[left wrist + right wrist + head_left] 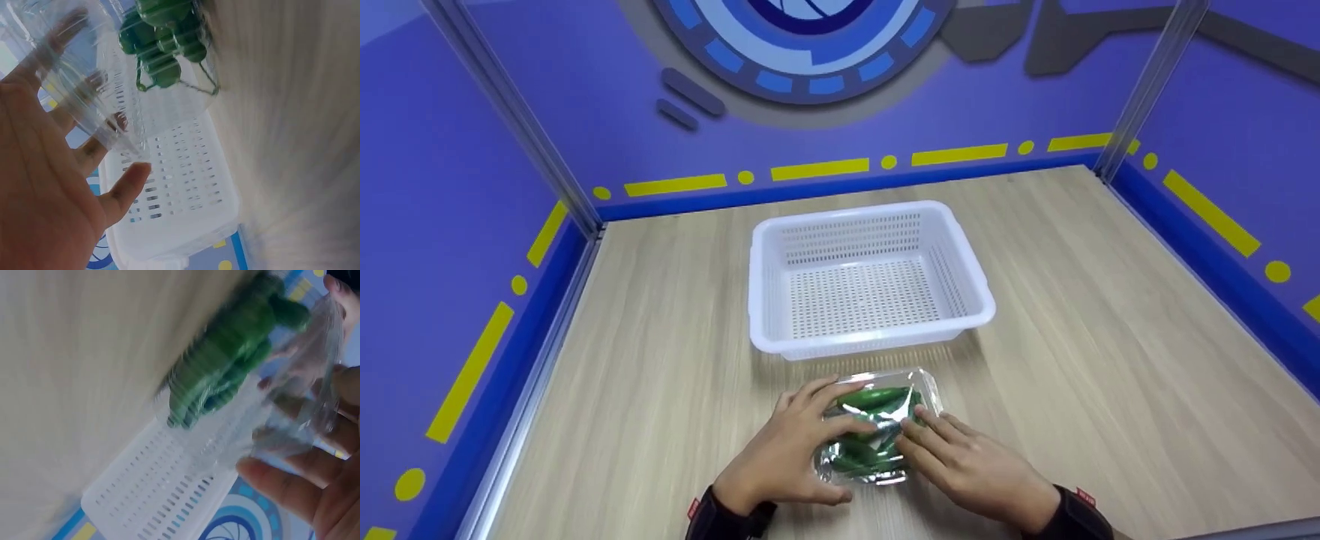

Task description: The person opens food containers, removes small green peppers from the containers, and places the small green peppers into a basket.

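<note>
A clear plastic box (928,391) with green peppers (877,397) inside lies on the table close to me, its lid catching the light. My left hand (791,454) is spread over its left side, fingertips on the lid and thumb near the front left corner. From the right, my right hand (971,466) lays nearly straight fingers on the lid. In the left wrist view the peppers (163,50) show through the clear wall beside the spread fingers. The right wrist view has the peppers (219,360) low in the box and my fingers along the lid.
A white perforated plastic basket (870,337) stands just beyond the box, with nothing in it. The wood-grain table (660,360) is bounded by blue printed panels (825,142) at the back and both sides.
</note>
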`<state>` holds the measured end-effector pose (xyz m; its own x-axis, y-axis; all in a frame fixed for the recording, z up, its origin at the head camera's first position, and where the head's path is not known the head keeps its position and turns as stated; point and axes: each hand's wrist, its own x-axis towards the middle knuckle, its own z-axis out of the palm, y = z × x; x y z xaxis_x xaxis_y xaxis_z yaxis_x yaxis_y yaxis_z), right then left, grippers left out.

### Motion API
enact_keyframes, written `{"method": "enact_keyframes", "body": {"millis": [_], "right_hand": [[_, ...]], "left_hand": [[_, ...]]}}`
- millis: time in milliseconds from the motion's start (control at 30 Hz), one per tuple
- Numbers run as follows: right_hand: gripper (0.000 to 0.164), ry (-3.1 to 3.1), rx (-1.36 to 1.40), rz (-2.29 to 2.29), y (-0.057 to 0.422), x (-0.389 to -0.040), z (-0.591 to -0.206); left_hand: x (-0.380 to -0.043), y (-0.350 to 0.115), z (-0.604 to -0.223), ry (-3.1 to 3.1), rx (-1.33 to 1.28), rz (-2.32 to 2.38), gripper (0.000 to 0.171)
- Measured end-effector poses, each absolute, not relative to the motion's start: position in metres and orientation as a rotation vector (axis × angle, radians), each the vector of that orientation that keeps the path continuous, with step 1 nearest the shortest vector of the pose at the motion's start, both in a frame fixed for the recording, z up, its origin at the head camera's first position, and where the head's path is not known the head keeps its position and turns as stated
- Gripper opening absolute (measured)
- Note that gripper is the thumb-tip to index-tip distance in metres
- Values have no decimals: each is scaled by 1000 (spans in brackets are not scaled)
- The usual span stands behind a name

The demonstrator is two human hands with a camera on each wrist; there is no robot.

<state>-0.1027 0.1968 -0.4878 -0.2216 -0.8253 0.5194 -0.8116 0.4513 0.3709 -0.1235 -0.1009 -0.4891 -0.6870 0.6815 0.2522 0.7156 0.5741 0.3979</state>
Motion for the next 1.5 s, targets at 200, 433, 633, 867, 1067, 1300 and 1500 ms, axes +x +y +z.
{"method": "enact_keyframes", "body": {"millis": [200, 433, 633, 867, 1067, 1300, 1500], "right_hand": [[35, -2094, 1392, 183, 201, -106, -487], [43, -2232, 1469, 343, 210, -107, -478], [41, -2206, 1467, 295, 207, -109, -477], [39, -2041, 1434, 209, 199, -113, -482], [37, -2060, 1418, 210, 197, -112, -482], [36, -2089, 1432, 308, 200, -113, -483], [34, -2064, 1450, 283, 200, -114, -485]], "left_hand": [[-123, -104, -492, -2716, -1217, -799, 80], [-125, -107, -491, -2743, -1223, -829, 82], [-126, -104, -490, -2709, -1250, -787, 81], [-123, -106, -485, -2715, -1284, -824, 79], [-120, -112, -481, -2754, -1327, -916, 76], [-116, -115, -475, -2761, -1283, -928, 67], [-115, -113, -468, -2712, -1287, -740, 56]]}}
